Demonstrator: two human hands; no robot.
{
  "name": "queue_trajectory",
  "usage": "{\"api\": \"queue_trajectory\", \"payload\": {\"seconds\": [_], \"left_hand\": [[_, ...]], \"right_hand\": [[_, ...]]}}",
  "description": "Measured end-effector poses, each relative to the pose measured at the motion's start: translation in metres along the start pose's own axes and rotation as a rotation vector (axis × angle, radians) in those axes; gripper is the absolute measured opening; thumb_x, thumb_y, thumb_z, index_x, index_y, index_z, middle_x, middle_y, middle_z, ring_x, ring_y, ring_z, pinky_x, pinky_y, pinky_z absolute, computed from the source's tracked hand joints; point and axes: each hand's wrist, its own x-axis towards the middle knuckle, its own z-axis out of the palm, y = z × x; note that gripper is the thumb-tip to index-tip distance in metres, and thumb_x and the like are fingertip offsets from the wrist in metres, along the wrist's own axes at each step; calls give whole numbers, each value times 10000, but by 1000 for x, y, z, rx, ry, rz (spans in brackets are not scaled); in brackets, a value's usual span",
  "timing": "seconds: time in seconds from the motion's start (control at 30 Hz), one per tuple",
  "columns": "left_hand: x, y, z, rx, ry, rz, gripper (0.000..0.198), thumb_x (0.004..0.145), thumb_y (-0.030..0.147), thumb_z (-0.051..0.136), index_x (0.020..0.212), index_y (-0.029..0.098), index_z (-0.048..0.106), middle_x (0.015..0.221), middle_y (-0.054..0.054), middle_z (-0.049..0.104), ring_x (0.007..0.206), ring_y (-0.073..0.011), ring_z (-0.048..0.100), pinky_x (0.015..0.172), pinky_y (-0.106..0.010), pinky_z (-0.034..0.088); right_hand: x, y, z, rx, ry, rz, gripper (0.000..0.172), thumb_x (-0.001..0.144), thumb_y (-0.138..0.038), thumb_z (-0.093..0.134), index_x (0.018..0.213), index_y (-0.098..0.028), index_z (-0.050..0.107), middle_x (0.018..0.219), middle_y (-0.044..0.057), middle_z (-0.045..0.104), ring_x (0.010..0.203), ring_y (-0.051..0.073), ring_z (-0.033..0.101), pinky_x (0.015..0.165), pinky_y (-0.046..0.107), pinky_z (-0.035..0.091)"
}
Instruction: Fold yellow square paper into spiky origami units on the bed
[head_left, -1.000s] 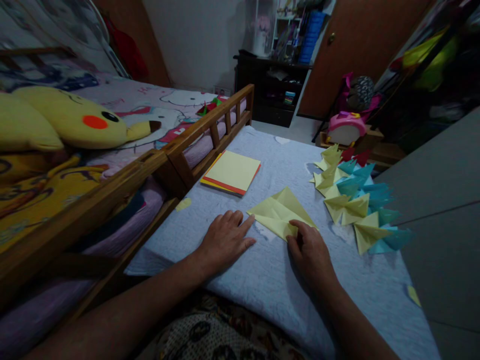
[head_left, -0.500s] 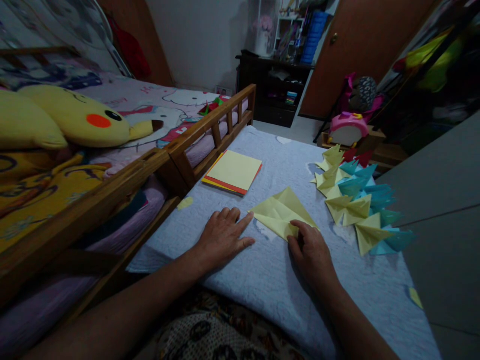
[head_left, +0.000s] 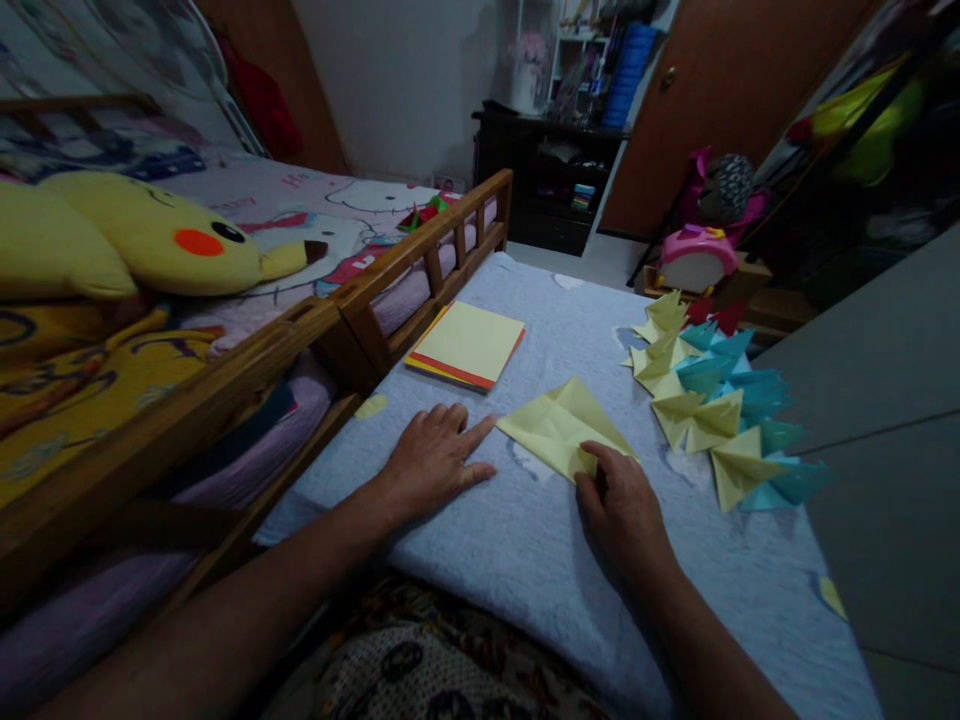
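A folded yellow paper [head_left: 559, 428] lies on the light blue quilted mat [head_left: 540, 540] in front of me. My left hand [head_left: 433, 458] rests flat on the mat with fingers spread, its index fingertip just at the paper's left corner. My right hand [head_left: 621, 500] presses with curled fingers on the paper's near right corner. A stack of square coloured sheets [head_left: 465, 345] with a yellow one on top sits beyond my left hand.
A row of folded yellow and teal paper pieces [head_left: 712, 400] lines the mat's right side. A wooden bed rail [head_left: 322, 310] runs along the left, with a yellow plush toy [head_left: 150, 240] on the bed. A pink toy [head_left: 694, 255], a dark cabinet and a door stand at the back.
My left hand has slid a little to the left and away from the paper. My right hand stays on the paper's near corner.
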Motion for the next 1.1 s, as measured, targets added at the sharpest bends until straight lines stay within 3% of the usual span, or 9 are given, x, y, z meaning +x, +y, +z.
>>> {"api": "queue_trajectory", "payload": {"seconds": [0.13,0.27,0.4,0.47,0.53,0.7,1.1], "left_hand": [[-3,1,1,7,33,-38,589,971,550,528,1455,219,471,1174,-109,587,1030,-295,512,869,-409,429],[-8,9,-2,-73,124,-25,460,1006,390,498,1400,154,505,1237,-140,608,1094,-299,541,935,-440,451],[-6,25,-4,-146,160,247,383,1014,279,464,1371,155,524,1375,-135,584,1270,-278,512,1083,-441,393],[-2,34,-2,-162,117,391,419,1010,309,493,1393,140,499,1462,-139,530,1359,-270,458,1155,-430,334],[2,41,1,-174,65,430,507,1002,399,527,1439,153,453,1526,-137,472,1424,-273,397,1189,-433,298],[7,47,8,-165,-8,407,654,984,495,562,1494,125,386,1574,-155,409,1469,-276,343,1213,-417,270],[5,46,8,-171,-25,385,656,972,462,570,1521,172,358,1592,-157,376,1480,-308,323,1196,-488,309]], "right_hand": [[0,-1,-1,5,16,-8,311,887,-244,483,1139,-147,636,870,97,653,806,248,573,775,400,483],[1,-2,-1,0,2,-5,306,891,-234,481,1145,-154,634,873,93,655,812,248,575,784,403,483],[1,-2,0,-4,4,-4,320,886,-231,486,1154,-140,635,892,105,665,820,253,575,791,410,487],[1,-2,0,-3,2,-4,327,882,-222,486,1157,-133,637,900,110,675,820,252,576,803,416,489],[1,-3,0,3,7,-7,321,879,-213,485,1151,-144,641,920,110,685,827,248,583,818,416,488],[1,-4,-2,8,8,31,361,884,-241,481,1202,-138,618,887,101,683,798,240,592,761,378,483],[3,-8,-5,-55,2,121,347,899,-260,446,1169,-133,622,788,76,665,701,221,583,698,338,440]]}}
